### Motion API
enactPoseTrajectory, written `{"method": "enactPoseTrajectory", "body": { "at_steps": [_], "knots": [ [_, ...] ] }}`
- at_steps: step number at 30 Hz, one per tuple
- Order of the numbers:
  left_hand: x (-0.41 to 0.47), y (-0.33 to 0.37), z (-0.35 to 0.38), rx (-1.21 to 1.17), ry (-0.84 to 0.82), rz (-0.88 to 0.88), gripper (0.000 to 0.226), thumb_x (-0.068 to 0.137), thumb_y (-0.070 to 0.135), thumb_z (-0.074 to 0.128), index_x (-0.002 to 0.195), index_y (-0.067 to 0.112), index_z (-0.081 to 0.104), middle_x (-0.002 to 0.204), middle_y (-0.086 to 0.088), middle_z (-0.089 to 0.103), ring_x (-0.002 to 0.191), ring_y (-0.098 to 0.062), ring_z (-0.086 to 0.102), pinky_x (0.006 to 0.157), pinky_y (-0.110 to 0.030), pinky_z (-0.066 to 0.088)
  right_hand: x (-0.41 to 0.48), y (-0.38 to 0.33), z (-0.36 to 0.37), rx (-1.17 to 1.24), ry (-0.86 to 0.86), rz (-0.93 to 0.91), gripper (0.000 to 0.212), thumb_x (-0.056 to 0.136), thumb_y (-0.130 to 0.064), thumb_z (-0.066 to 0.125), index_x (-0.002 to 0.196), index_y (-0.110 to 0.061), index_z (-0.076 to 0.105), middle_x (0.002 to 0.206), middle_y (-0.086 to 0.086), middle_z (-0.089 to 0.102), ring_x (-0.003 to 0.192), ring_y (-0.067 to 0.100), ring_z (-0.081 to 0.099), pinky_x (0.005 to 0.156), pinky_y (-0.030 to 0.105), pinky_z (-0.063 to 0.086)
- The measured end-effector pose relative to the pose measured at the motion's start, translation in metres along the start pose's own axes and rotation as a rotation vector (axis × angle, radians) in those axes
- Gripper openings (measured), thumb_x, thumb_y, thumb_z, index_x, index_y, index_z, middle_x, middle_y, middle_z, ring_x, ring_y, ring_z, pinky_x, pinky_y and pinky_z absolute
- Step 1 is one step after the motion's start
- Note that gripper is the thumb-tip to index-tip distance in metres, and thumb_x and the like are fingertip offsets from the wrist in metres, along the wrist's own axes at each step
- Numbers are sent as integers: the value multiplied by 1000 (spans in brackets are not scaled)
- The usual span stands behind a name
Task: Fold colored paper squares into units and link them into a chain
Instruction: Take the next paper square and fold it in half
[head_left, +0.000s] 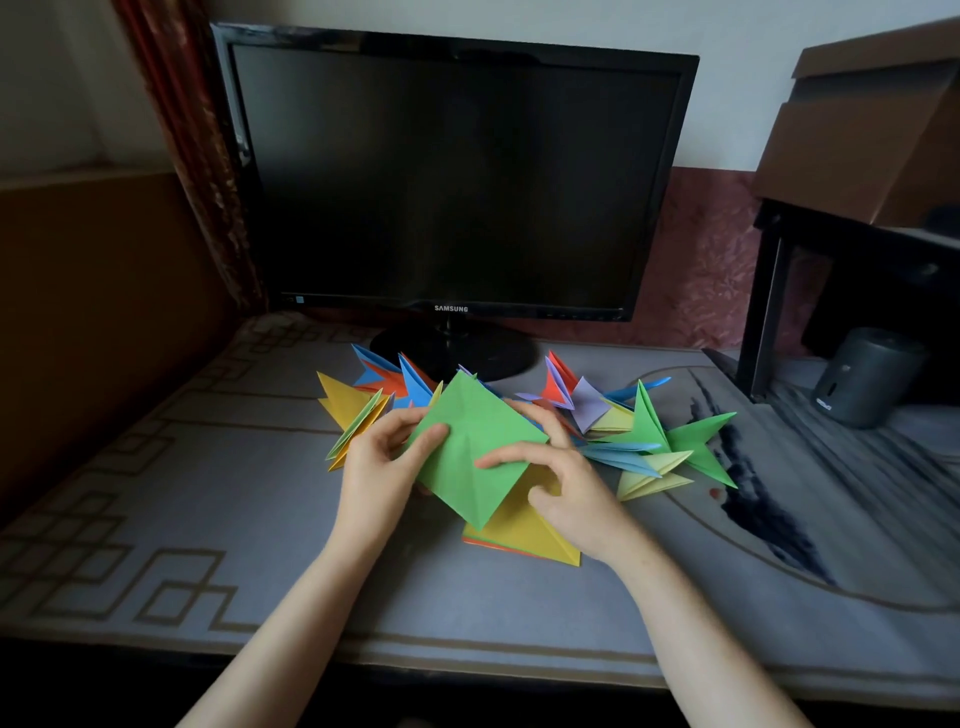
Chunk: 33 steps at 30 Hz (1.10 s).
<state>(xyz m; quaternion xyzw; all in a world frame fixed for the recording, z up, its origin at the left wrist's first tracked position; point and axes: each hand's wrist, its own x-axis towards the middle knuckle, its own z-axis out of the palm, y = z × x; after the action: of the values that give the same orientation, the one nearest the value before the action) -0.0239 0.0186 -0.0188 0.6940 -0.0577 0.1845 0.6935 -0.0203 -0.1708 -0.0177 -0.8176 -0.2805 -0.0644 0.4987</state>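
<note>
A dark monitor (457, 176) stands at the back of the worktop (156, 519), with a chain of folded units (639, 431) strung in front of it. Above a stack of paper squares (524, 535), both hands hold one green sheet (475, 447) tilted: the left hand (376, 467) pinches its left edge, the right hand (566, 493) presses fingers on its face. Judging by the faint creases, folding has only begun; the next fold needs corners aligned.

**Matt paper on a printed cloth desk cover**

A creased square of matt green paper (475, 441) sits above a stack of smooth yellow paper sheets (524, 530) on a grey, pattern-printed cloth desk cover (260, 545); behind stand a glossy black plastic monitor (452, 171) and a brown cardboard box (872, 135).
</note>
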Motion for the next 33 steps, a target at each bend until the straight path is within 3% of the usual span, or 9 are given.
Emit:
{"method": "enactPoseTrajectory", "body": {
  "at_steps": [5, 10, 14, 17, 20, 22, 25, 28, 33],
  "knots": [
    [-1, 0, -2, 71, -8, 1, 8, 88, 14, 65, 88, 22, 67, 84, 3, 71, 65, -5, 61, 40, -22, 46, 2, 1, -1, 35, 69, 8, 56, 71, 16, 63, 99, -31, 73, 140, -18, 37, 126, -2, 41, 101, 11, 32],
    [-3, 1, 0, 52, -49, -9, 9, 87, 12, 65, 90, 21, 66, 88, 5, 70, 76, -2, 67, 54, -15, 52, 3, 0, -3, 81, 123, 13, 49, 67, 13, 58, 90, -27, 75, 133, -13, 49, 119, -5, 45, 96, 8, 34],
    [-4, 5, 4, -80, -104, -69, 12, 90, 5, 58, 89, 13, 66, 79, 9, 72, 75, -5, 68, 56, -22, 56, 5, 1, -3, 236, 197, 40, 23, 73, -3, 75, 83, -23, 76, 108, -12, 66, 106, 3, 59, 88, 14, 42],
    [-5, 7, 6, -172, -144, -89, 16, 93, 7, 51, 87, 9, 65, 76, 15, 69, 82, -8, 66, 56, -25, 58, 7, 6, -2, 315, 247, 92, 12, 72, -13, 77, 84, -15, 76, 92, 8, 68, 90, 11, 61, 81, 23, 45],
    [-8, 12, 7, -231, -185, -96, 17, 89, 17, 51, 93, 6, 65, 80, 15, 69, 81, -2, 66, 57, -26, 58, 10, 10, 0, 300, 318, 140, 37, 66, -33, 82, 79, -1, 71, 85, 21, 62, 85, 19, 56, 81, 35, 45],
    [-10, 13, 8, -240, -204, -96, 16, 83, 11, 58, 98, 7, 63, 80, 12, 71, 77, -4, 68, 58, -24, 58, 10, 10, 1, 312, 327, 171, 53, 61, -42, 79, 81, 5, 69, 88, 29, 59, 79, 23, 55, 75, 41, 48],
    [-11, 10, 8, -187, -212, -104, 34, 68, 10, 73, 101, 12, 63, 85, 4, 74, 78, -15, 72, 63, -23, 57, 8, 6, -1, 329, 301, 199, 31, 71, -24, 80, 82, 3, 70, 79, 21, 62, 72, 19, 56, 66, 35, 49],
    [-10, 9, 8, -136, -191, -92, 29, 75, 0, 71, 102, 9, 63, 85, 0, 74, 73, -17, 72, 63, -19, 56, 7, 2, -4, 330, 280, 222, 8, 76, -10, 76, 82, -9, 70, 76, 7, 69, 65, 15, 61, 61, 25, 51],
    [-9, 8, 8, -143, -221, -85, 23, 78, -4, 66, 99, 7, 64, 87, 0, 75, 78, -16, 72, 63, -22, 58, 8, -6, -4, 503, 333, 224, 15, 79, -2, 69, 85, -10, 59, 77, 0, 71, 61, 18, 68, 49, 22, 51]
  ]
}}
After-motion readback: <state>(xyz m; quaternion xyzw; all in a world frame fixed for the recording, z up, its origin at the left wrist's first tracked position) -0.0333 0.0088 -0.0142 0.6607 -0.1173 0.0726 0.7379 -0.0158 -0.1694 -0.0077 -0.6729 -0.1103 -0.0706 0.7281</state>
